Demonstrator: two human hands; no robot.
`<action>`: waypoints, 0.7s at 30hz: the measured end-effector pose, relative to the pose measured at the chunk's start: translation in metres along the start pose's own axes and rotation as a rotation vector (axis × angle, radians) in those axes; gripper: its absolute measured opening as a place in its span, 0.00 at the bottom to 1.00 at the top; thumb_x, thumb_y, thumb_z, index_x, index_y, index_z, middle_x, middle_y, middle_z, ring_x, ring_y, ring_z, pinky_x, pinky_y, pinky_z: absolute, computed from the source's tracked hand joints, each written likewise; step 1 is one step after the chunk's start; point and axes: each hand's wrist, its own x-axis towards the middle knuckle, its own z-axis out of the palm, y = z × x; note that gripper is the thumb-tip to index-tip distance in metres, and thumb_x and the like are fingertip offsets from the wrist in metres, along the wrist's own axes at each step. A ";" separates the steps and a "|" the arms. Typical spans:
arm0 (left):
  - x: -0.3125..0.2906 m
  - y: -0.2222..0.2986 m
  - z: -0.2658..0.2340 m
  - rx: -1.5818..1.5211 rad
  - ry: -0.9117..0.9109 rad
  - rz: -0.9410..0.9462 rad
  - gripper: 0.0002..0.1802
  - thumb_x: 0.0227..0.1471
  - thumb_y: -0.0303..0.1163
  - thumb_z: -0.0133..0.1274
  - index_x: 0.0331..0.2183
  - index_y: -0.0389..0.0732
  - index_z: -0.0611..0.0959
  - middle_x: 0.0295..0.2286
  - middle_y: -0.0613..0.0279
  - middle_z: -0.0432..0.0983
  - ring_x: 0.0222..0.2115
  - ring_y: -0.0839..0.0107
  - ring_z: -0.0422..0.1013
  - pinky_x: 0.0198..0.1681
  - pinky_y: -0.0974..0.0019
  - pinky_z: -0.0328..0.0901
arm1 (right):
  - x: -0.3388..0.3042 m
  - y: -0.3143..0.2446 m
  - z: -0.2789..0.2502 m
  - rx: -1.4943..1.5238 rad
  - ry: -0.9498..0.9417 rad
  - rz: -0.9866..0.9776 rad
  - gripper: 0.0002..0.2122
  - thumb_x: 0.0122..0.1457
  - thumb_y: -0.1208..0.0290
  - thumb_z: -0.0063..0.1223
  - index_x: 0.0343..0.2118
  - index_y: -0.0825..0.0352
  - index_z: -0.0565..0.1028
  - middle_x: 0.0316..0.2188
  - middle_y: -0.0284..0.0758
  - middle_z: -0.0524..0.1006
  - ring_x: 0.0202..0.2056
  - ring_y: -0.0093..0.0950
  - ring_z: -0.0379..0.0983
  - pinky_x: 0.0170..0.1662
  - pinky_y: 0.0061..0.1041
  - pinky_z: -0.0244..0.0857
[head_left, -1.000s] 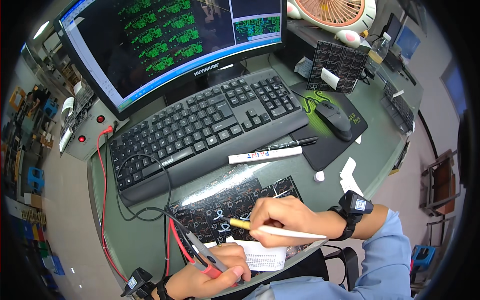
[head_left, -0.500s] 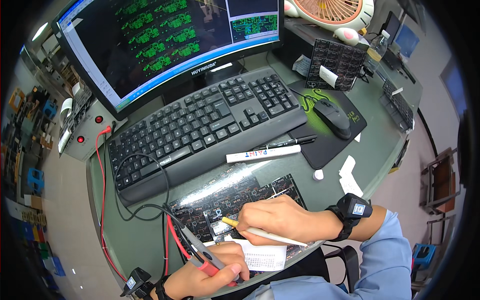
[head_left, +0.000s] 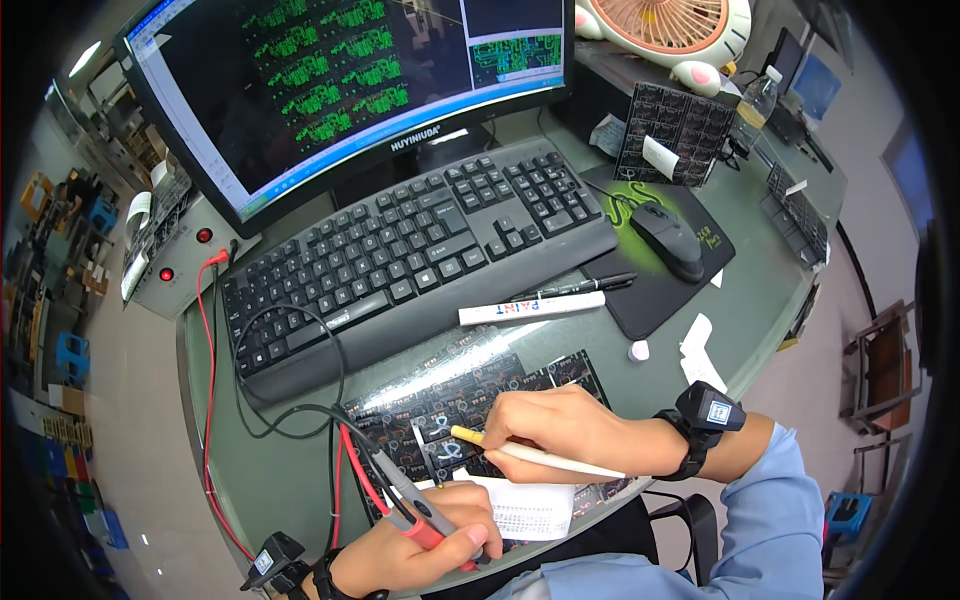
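both hands sit low over the desk in the head view. my left hand (head_left: 425, 535) is curled tight around two test probes (head_left: 405, 500), one red and one grey, held together like chopsticks, with their tips slanting up and left onto the black circuit board panel (head_left: 440, 400). red and black leads (head_left: 345, 455) run from the probes back along the desk toward the small grey box with red buttons (head_left: 175, 250) at the left. my right hand (head_left: 565, 430) is closed in a writing grip around a white marker with a yellowish tip (head_left: 500, 447), and that tip rests on the board just above my left hand. a black watch-like band (head_left: 705, 420) sits on my right wrist, a blue sleeve behind it.

the board panel lies flat at the near edge of the green desk (head_left: 270, 470), just in front of the black keyboard (head_left: 410, 255), and glare streaks across its upper part. a white printed slip (head_left: 525, 515) lies on the board's near edge, between my hands. beyond the board lie a white paint pen (head_left: 530, 308) and a black pen (head_left: 585, 288), side by side. a black mouse (head_left: 668, 240) rests on its mat to the right. the monitor (head_left: 340, 90) shows green board layouts on black. a pink fan (head_left: 665, 30) stands at the top right.
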 end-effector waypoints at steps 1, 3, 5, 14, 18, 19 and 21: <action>0.000 -0.001 0.000 -0.003 -0.001 -0.001 0.19 0.59 0.30 0.37 0.29 0.36 0.83 0.30 0.55 0.72 0.35 0.62 0.69 0.44 0.62 0.63 | 0.000 0.000 -0.002 0.001 -0.001 0.003 0.08 0.51 0.79 0.56 0.28 0.64 0.66 0.24 0.35 0.70 0.25 0.39 0.72 0.24 0.34 0.64; 0.000 0.000 -0.001 -0.030 0.018 0.008 0.19 0.59 0.30 0.37 0.29 0.36 0.83 0.30 0.55 0.72 0.36 0.62 0.69 0.45 0.62 0.63 | 0.003 -0.001 -0.007 -0.088 -0.068 -0.012 0.08 0.49 0.79 0.58 0.29 0.65 0.70 0.24 0.34 0.71 0.24 0.34 0.73 0.24 0.29 0.66; 0.001 0.003 -0.001 -0.020 0.012 0.005 0.19 0.59 0.30 0.37 0.29 0.36 0.83 0.30 0.55 0.72 0.36 0.62 0.69 0.45 0.62 0.63 | 0.000 -0.001 -0.005 -0.058 -0.032 -0.014 0.08 0.49 0.79 0.57 0.29 0.64 0.68 0.24 0.35 0.70 0.24 0.37 0.72 0.24 0.32 0.65; -0.010 0.007 0.019 0.026 0.225 0.082 0.24 0.58 0.37 0.37 0.22 0.34 0.82 0.25 0.55 0.72 0.33 0.61 0.70 0.47 0.59 0.63 | 0.013 -0.016 -0.040 0.064 -0.040 0.278 0.13 0.62 0.68 0.53 0.50 0.61 0.71 0.28 0.33 0.76 0.25 0.28 0.74 0.28 0.29 0.67; -0.010 0.020 0.019 0.080 0.323 0.361 0.18 0.54 0.34 0.43 0.18 0.35 0.79 0.22 0.56 0.73 0.25 0.63 0.68 0.31 0.62 0.61 | 0.019 -0.025 -0.071 -0.637 -0.019 0.102 0.14 0.62 0.60 0.52 0.48 0.58 0.72 0.30 0.38 0.80 0.30 0.40 0.78 0.29 0.36 0.70; -0.012 0.021 0.017 0.141 0.351 0.427 0.17 0.52 0.33 0.43 0.18 0.35 0.79 0.21 0.55 0.73 0.25 0.62 0.68 0.31 0.62 0.61 | 0.021 -0.034 -0.076 -0.650 -0.013 0.101 0.14 0.62 0.60 0.52 0.48 0.58 0.72 0.30 0.38 0.80 0.30 0.40 0.78 0.29 0.36 0.70; -0.014 0.022 0.016 0.229 0.382 0.523 0.17 0.50 0.36 0.44 0.18 0.36 0.80 0.21 0.55 0.72 0.24 0.61 0.67 0.31 0.60 0.60 | 0.025 -0.050 -0.086 -0.637 -0.152 0.151 0.13 0.59 0.57 0.55 0.42 0.58 0.74 0.29 0.38 0.80 0.30 0.41 0.78 0.30 0.37 0.69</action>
